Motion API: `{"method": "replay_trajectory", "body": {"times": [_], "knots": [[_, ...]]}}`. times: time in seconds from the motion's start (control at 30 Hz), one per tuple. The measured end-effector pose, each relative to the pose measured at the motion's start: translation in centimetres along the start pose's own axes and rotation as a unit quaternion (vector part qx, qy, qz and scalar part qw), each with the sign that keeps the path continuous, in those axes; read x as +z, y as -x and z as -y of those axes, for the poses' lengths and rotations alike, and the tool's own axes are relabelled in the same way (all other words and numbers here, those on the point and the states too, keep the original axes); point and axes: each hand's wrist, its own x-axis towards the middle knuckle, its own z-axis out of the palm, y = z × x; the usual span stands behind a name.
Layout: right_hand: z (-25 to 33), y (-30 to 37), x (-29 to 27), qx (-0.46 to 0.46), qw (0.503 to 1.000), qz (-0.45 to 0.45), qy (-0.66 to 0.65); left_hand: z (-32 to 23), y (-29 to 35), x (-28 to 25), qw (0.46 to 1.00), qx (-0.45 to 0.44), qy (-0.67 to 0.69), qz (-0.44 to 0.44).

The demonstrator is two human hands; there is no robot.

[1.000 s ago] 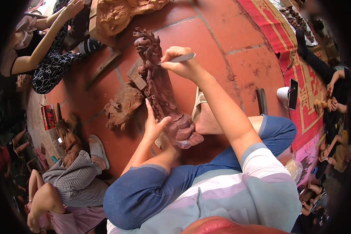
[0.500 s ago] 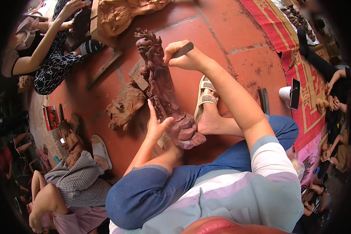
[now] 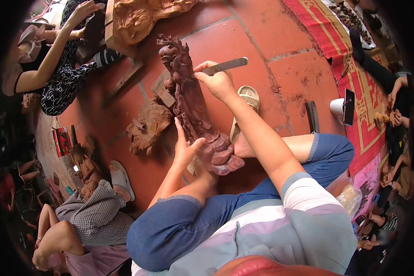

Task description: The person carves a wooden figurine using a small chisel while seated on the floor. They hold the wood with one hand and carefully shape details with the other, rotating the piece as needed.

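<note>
A tall carved figure (image 3: 193, 101) of dark reddish wood leans lengthwise before me, its rounded base near my feet and its ornate top pointing away. My left hand (image 3: 186, 151) clasps its lower left side, thumb on the front and fingers along the edge. In my right hand (image 3: 218, 83) is a flat, narrow metal blade (image 3: 232, 65), its rounded end sticking out to the right. That hand pinches the blade close to the figure's upper right side; the tip at the carving is hidden by my fingers.
A rough wood block (image 3: 148, 120) lies left of the figure, with a small wood piece (image 3: 163, 90) against it. A large pale carving (image 3: 147, 20) stands at the far left. On the right are a dark flat bar (image 3: 312, 116), a white cup (image 3: 337, 107) and a red mat (image 3: 354, 87). Other people sit on both sides.
My right hand has turned and shifted slightly lower along the figure, so the blade now points right and more of it shows. My left hand stays in place on the figure.
</note>
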Motion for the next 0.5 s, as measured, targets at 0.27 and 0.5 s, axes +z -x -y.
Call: {"method": "replay_trajectory", "body": {"times": [0.27,0.5], "knots": [[-3.0,-0.1,0.8,-0.055,0.993,-0.036,-0.099,-1.1,-0.2,0.1,1.000,0.009,-0.022,-0.002],[-1.5,0.3,1.9,-0.057,0.991,-0.092,-0.076,-3.0,0.4,0.4,1.000,-0.020,-0.009,0.007]]}}
